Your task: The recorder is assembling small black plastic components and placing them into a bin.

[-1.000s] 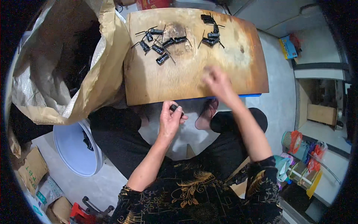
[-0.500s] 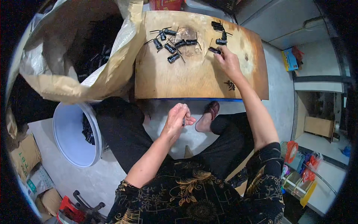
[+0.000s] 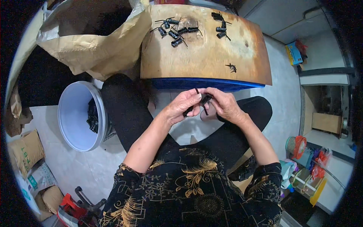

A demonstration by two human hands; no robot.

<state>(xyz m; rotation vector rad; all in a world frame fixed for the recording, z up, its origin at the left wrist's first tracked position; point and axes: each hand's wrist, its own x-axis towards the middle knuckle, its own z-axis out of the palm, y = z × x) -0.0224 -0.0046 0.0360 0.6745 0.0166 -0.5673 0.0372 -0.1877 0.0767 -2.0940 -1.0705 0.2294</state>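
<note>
**Ana:** Head view looks straight down on a seated person. Where do the hands sit?

**Ben:** Both meet over the lap, just in front of the wooden board (image 3: pixel 204 56). The left hand (image 3: pixel 184 106) and the right hand (image 3: pixel 223 105) nearly touch at the fingertips.

**Ana:** What do they hold?

**Ben:** A small black clip-like part (image 3: pixel 205 100) sits between them. The right hand's thumb and forefinger are pinched shut on it. The left hand's fingers are curled closed around another dark piece (image 3: pixel 188 112), with a thin black stem (image 3: pixel 197 90) poking up by its thumb.

**Ana:** And on the board?

**Ben:** A loose cluster of black parts (image 3: pixel 174 32) lies near the far edge, a second smaller group (image 3: pixel 220 26) lies to its right, and one lone piece (image 3: pixel 231 67) rests nearer the person.

**Ana:** Anything beside the knees?

**Ben:** A white bucket (image 3: pixel 72 113) stands at the person's left with dark parts inside, and a big brown paper sack (image 3: pixel 98 49) gapes open beyond it, touching the board's left corner.
</note>
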